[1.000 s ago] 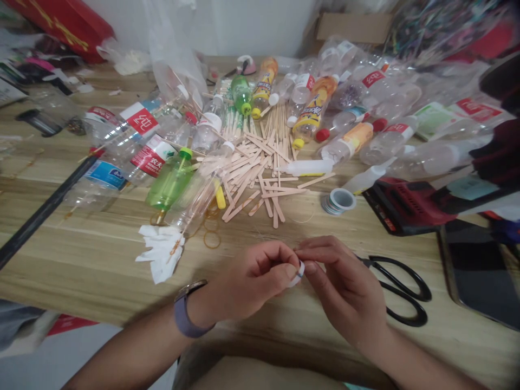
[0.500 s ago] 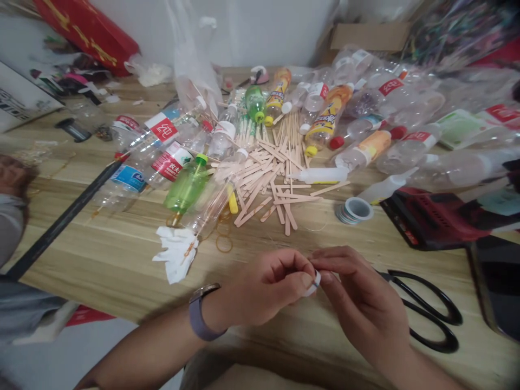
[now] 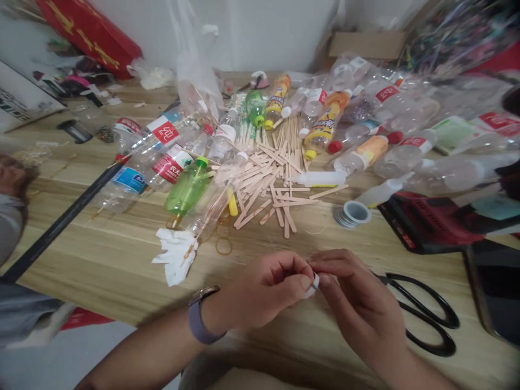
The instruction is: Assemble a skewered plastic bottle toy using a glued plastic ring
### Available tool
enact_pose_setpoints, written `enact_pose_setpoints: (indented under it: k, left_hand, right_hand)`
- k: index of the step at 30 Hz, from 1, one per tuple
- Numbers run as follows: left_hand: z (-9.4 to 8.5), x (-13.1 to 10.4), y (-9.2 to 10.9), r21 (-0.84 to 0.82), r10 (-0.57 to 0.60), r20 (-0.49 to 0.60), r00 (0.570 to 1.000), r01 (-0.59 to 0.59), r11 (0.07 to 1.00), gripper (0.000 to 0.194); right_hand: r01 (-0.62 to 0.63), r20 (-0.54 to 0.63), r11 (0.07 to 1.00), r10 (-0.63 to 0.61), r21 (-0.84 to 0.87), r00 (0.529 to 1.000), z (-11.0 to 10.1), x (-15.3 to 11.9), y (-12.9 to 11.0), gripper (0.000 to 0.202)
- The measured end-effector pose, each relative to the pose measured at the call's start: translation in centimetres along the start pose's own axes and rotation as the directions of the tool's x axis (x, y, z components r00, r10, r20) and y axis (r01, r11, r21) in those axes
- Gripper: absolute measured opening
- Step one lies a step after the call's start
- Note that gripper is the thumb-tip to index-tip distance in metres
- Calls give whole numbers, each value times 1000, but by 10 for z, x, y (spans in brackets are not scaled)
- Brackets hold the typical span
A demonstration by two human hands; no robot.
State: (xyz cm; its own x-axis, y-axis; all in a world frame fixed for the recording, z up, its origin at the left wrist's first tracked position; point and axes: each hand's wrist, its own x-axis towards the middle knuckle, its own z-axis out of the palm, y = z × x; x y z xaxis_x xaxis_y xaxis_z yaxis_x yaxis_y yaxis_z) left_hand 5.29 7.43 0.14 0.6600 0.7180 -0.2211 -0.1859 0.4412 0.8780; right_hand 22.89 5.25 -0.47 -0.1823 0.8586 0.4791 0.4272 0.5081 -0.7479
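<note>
My left hand (image 3: 274, 290), with a watch (image 3: 204, 317) on its wrist, pinches a small white ring-like piece that looks like a bottle cap (image 3: 312, 287) between thumb and forefinger. From the other side my right hand (image 3: 359, 303) comes up to it, thumb and fingertips pressed together at its edge. Whatever those right fingertips hold is too small to make out. Both hands are just above the table's near edge. Under and beside my right hand lie black-handled scissors (image 3: 430, 314), their blades mostly hidden.
Wooden craft sticks (image 3: 270, 184) lie heaped mid-table. Plastic bottles surround them, including a green bottle (image 3: 187, 187). A spool (image 3: 352, 214), a red-and-black power tool (image 3: 434, 219) and a phone (image 3: 498, 287) sit rightward. A crumpled tissue (image 3: 175, 255) is left; another person's hand (image 3: 14, 176) shows far left.
The view has shifted slightly. Both hands keep nearly the same pose around the small white piece, with only a slight movement of the fingers.
</note>
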Motion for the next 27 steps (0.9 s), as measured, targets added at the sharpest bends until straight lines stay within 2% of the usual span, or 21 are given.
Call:
enact_pose_setpoints:
  k: [27]
  left_hand:
    - [0, -1, 3, 64, -27, -32, 999, 29, 998, 23]
  right_hand:
    - [-27, -31, 997, 29, 72, 999, 1, 4, -5, 17]
